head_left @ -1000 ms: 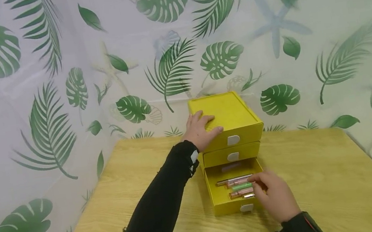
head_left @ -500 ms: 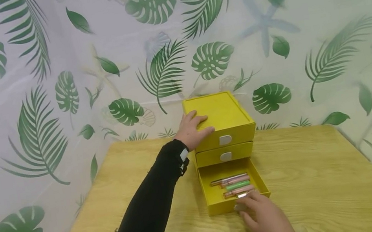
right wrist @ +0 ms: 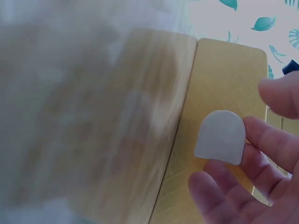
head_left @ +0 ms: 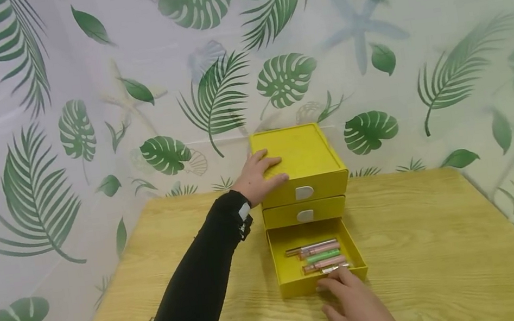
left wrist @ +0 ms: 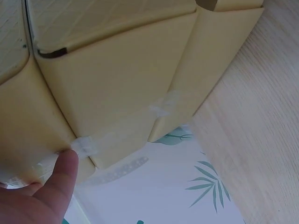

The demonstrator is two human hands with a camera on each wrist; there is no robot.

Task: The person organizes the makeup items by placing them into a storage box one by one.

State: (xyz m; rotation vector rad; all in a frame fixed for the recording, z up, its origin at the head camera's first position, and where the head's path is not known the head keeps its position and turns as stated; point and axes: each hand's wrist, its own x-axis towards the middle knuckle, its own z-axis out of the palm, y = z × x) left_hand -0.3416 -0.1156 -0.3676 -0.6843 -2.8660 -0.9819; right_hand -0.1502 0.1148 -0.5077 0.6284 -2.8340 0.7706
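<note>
A yellow drawer box (head_left: 302, 148) stands on the table, its bottom drawer (head_left: 295, 289) pulled out. Several slim pen-like items lie inside, among them a green one (head_left: 323, 256) and a pink one (head_left: 323, 265). My left hand (head_left: 257, 179) rests on the box's top left edge, fingers spread over the top; the left wrist view shows a finger on the box near clear tape (left wrist: 84, 146). At the bottom drawer's front is my right hand (head_left: 360, 307). Its fingers touch the edge of a white pull tab (right wrist: 221, 137), while the thumb (right wrist: 280, 94) stays apart from it.
The wood-grain table (head_left: 427, 246) extends on both sides of the box. Behind it hangs a leaf-patterned sheet (head_left: 277, 26), which also covers the left side. Two upper drawers, with white tabs (head_left: 304, 193), are pushed in.
My right hand has moved from above the pens down to the drawer's front tab. The left hand keeps its place on the box. The whole view has shifted slightly.
</note>
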